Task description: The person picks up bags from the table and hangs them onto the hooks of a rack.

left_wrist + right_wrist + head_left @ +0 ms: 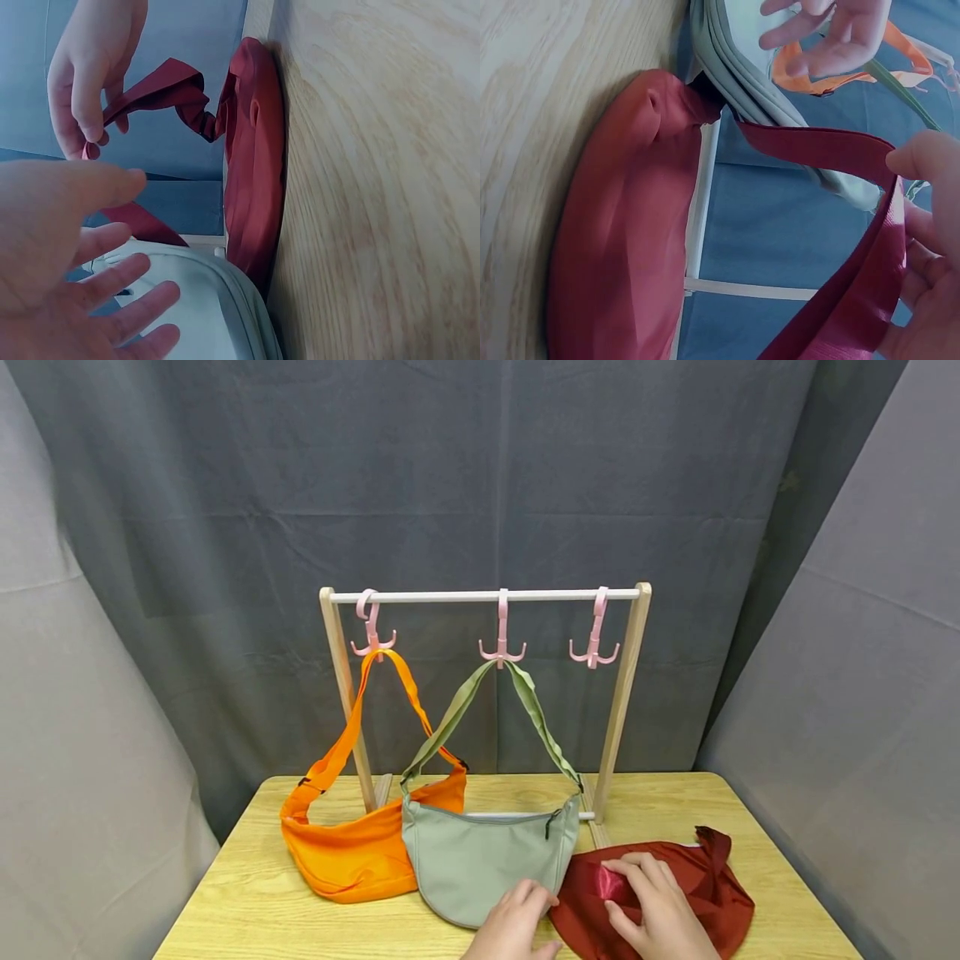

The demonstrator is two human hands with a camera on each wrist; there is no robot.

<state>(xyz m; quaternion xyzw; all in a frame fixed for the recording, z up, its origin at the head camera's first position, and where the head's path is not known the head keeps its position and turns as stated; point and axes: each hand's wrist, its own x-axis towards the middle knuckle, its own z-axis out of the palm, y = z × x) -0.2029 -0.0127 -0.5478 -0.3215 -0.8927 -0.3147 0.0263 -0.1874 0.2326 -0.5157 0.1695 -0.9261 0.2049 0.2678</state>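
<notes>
A dark red fabric bag point(723, 902) lies on the table at the right. My right hand point(654, 906) pinches its strap point(870, 292) between thumb and fingers, holding a loop of it raised above the bag. My left hand point(512, 922) has its fingers spread and holds nothing; it is in front of the lower right part of a grey-green bag point(487, 852). Whether it touches that bag I cannot tell. The grey-green bag hangs by its strap from the middle pink hook point(502, 639). The right pink hook point(596, 635) carries no bag.
An orange bag point(348, 864) hangs from the left pink hook point(371, 631), partly behind the grey-green one. The wooden rack point(627, 710) with its white top bar point(442, 597) stands on the table point(240, 893). Grey curtains point(420, 468) surround the table.
</notes>
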